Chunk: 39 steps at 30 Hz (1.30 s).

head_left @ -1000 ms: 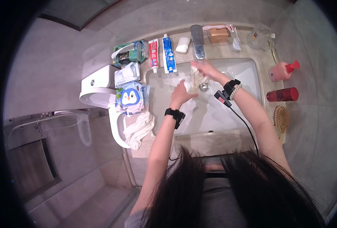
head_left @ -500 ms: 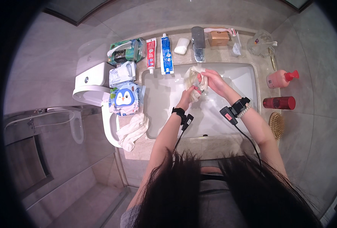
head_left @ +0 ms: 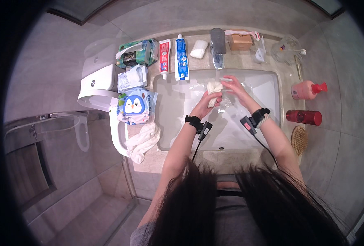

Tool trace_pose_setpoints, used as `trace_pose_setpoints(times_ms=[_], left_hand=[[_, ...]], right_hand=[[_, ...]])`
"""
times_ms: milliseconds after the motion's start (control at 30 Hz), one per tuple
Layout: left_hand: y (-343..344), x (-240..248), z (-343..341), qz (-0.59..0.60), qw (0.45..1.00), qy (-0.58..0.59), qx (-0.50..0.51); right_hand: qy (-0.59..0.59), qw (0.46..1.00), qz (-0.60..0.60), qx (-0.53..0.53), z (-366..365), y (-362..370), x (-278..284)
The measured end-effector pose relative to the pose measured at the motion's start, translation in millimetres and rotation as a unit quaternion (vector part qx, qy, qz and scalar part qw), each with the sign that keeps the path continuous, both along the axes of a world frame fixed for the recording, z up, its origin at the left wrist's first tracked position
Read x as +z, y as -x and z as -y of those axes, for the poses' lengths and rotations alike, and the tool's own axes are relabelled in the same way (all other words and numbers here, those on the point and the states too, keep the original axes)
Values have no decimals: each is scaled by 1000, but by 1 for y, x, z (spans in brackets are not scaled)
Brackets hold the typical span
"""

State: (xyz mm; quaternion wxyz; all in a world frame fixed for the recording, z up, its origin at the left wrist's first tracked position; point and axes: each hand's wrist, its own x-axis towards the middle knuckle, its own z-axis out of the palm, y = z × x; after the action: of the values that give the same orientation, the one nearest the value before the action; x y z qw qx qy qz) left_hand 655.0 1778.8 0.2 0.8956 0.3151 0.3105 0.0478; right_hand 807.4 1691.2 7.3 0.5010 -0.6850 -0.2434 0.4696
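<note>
A wet white cloth (head_left: 213,91), bunched into a small wad, is gripped in my left hand (head_left: 206,102) over the white sink (head_left: 178,127). Close on its right, my right hand (head_left: 237,89) has its fingers apart and appears to hold nothing. Both hands are just in front of the faucet (head_left: 217,49), whose spout points toward the cloth. Water glistens in the basin around them. A second white cloth (head_left: 143,141) lies crumpled on the counter left of the sink.
Wipes (head_left: 135,106) and tissues (head_left: 135,55) line the left side. Behind the sink lie toothpaste tubes (head_left: 181,57), soap (head_left: 199,49), a box (head_left: 240,42) and a clear cup (head_left: 286,49). Rightward stand a pump bottle (head_left: 307,90), a red bottle (head_left: 304,117) and a hairbrush (head_left: 299,140).
The cloth was spread open between both hands under the faucet. Now it is bunched in my left hand, and my right hand has let go of it.
</note>
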Motion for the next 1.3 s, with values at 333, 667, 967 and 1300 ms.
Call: trace_pose_setpoints(times_ms=[333,667,967,1300], left_hand=[[4,-16,-1,15,974,183,134],[-66,-82,3,15,939,205,275],[-27,-61,-17,62,988,132,47],[-35,-26,20,-55,975,141,160]], right_hand=[[-155,937,-301,-88,-34,30,1],[-107,962,-143,-208,-57,51,-9],[-113,960,-201,-160,-52,18,-25],[-158,985,-10,-66,-31,49,-1]])
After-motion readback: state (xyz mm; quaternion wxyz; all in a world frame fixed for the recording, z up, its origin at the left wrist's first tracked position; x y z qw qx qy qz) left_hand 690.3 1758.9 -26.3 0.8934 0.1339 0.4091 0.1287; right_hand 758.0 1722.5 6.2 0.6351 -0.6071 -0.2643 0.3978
